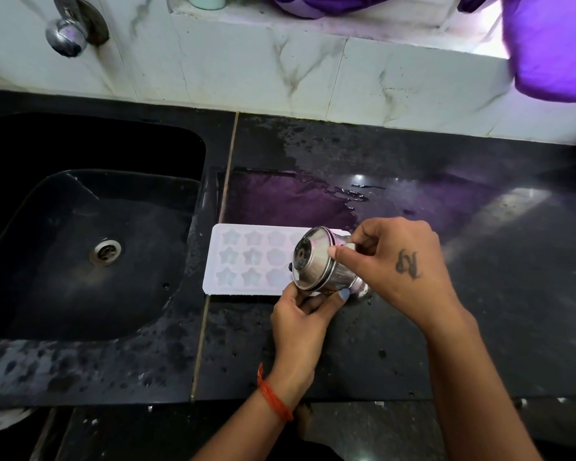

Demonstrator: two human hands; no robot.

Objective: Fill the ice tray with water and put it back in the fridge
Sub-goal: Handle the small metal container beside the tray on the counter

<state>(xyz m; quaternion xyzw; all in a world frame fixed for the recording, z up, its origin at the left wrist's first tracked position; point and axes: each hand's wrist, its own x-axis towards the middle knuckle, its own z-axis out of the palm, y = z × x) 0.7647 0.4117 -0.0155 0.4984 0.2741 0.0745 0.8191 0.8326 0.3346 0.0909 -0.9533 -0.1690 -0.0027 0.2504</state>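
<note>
A white ice tray (246,257) with star-shaped and round cells lies flat on the wet black counter (346,354), just right of the sink. Over its right end a steel cup (316,261) is tipped on its side, mouth toward the tray's cells. My right hand (393,264) grips the cup's body from the right. My left hand (303,317) holds it from below, near the rim. The tray's right end is hidden behind the cup and my hands. I cannot tell whether water is flowing.
A black sink (90,227) with a metal drain (106,251) fills the left. A chrome tap (68,34) sticks out of the white marble wall above it. Water is pooled on the counter behind the tray. Purple cloth (552,48) hangs at top right.
</note>
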